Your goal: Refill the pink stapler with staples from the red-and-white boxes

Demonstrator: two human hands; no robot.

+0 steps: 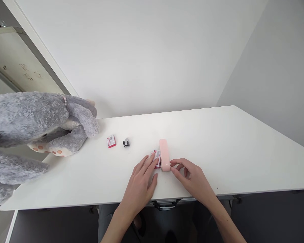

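A pale pink stapler (164, 154) lies on the white table (230, 148) near its front edge. My right hand (190, 177) touches the stapler's near end with thumb and fingertips, pinching it lightly. My left hand (142, 180) lies flat with fingers stretched out, its fingertips on a small red and white box (157, 158) just left of the stapler.
A second small red and white box (111, 141) and a small black and silver staple remover (126, 142) lie further back to the left. A large grey plush toy (38, 125) sits on the table's left end. White walls stand behind.
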